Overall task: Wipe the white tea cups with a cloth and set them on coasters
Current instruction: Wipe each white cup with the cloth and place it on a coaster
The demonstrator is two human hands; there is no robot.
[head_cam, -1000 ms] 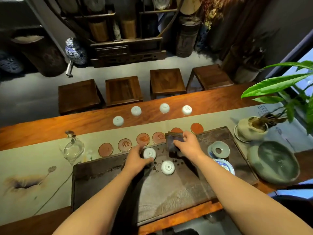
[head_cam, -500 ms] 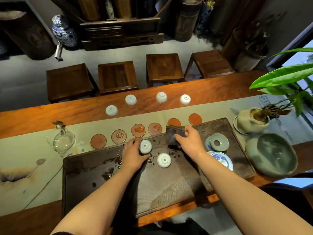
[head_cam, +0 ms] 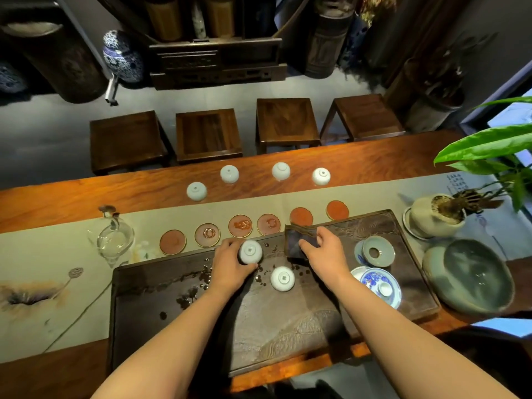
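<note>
Dark stone makes up the tea tray (head_cam: 288, 335), the landmark here, spotted with wet drops on its far left half. At the tray's far edge the left hand (head_cam: 230, 262) curls round an upturned white cup (head_cam: 250, 251), fingers behind it and thumb in front, so only the foot ring and upper wall show; whether the cup is lifted or resting on the tray cannot be told. Just nearer on the tray stands a second upturned cup (head_cam: 282, 279), free of both hands. At the tray's far edge, right of the held cup, the right hand (head_cam: 322, 249) grips a dark folded cloth (head_cam: 298, 240) (its fingertips lie over the fold, and the palm hides the cloth's near right part). Beyond the tray's far edge six reddish coasters (head_cam: 172, 241) run in a row on the pale runner (head_cam: 57, 254); the cloth's far corner overlaps the fifth one. Farther still, on the bare wooden table (head_cam: 86, 203), four more upturned cups (head_cam: 196, 191) stand apart. On the tray's right end sit a celadon lid rest (head_cam: 377, 251) and a blue-patterned lid (head_cam: 380, 286), what lies under them hard to make out. Left of the tray stands a glass pitcher (head_cam: 115, 239); right of it a green bowl (head_cam: 472, 276) and a potted plant (head_cam: 437, 214), leaves cut off by the frame.
</note>
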